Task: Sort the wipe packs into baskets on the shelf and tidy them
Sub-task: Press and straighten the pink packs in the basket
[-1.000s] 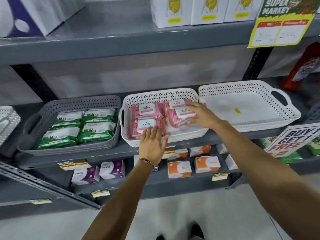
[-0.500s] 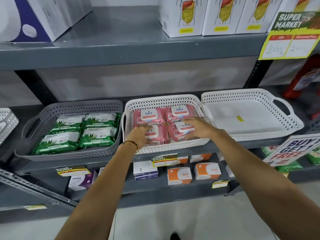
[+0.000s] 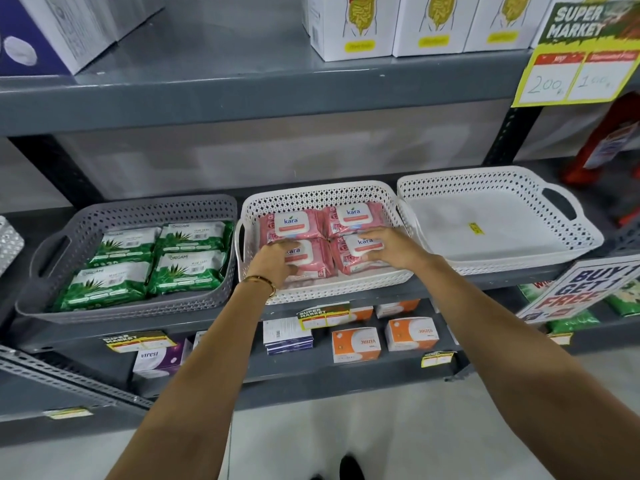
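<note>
Nearest the camera, two bare forearms reach up from below toward the middle shelf (image 3: 104, 327), the left wrist wearing a thin gold bangle (image 3: 259, 280). The left hand (image 3: 275, 259) rests on the front-left pink wipe pack (image 3: 310, 259), its fingers curled over the pack's near-left corner; whether they truly pinch it or only press on it is hard to tell from this angle. The right hand (image 3: 388, 247) lies on the front-right pink wipe pack (image 3: 349, 259), fingers spread flat across its white lid. Both packs sit in the middle white basket (image 3: 311, 199), side by side and touching, with two more pink packs (image 3: 325, 220) just behind them, so that the four form a neat two-by-two block. To the left, just beside this basket, a grey basket (image 3: 138, 209) holds four green wipe packs (image 3: 156, 261) laid out in the same two-by-two way. To the right, another white basket (image 3: 502, 181) shows only its bare floor and a small yellow sticker (image 3: 476, 227). Below, on the lower shelf, stand orange boxes (image 3: 356, 344) and a purple box (image 3: 156, 360). Farther back and above, white cartons (image 3: 349, 26) line the top shelf, beside a yellow price sign (image 3: 581, 53).
</note>
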`<state>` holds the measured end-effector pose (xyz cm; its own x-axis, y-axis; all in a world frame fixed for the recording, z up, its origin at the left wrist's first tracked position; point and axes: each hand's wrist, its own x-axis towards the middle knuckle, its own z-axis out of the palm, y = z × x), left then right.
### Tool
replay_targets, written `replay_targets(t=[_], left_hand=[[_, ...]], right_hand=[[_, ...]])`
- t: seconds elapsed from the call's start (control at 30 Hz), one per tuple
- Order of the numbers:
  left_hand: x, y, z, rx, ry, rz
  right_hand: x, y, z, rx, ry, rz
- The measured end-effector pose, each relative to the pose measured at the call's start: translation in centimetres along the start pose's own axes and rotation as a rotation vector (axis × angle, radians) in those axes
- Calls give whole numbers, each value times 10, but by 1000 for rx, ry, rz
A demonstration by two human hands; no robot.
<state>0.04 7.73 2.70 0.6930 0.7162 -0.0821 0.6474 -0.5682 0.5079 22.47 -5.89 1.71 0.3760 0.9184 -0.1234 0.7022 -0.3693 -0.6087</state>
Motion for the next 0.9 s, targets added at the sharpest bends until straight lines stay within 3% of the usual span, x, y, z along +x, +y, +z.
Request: replay_targets(t=[0.17,0.27,0.37,0.43,0.57,0.9], left_hand=[[2,-3,1,-8,-13,16],[7,-4,0,-25,29,81],[21,1,3,105,94,88],[33,4,9,248,73,87],[56,5,23,384,-8,71],[73,-4,36,388,-87,124]], right_hand=[[1,3,-1,-34,-29,4],[6,-2,-1,-67,142,-55],[21,-9,2,-343,256,-70],[33,-14,11,-488,239,-56],[50,-17,34,-523,170,4],[62,-6,46,-545,69,76]])
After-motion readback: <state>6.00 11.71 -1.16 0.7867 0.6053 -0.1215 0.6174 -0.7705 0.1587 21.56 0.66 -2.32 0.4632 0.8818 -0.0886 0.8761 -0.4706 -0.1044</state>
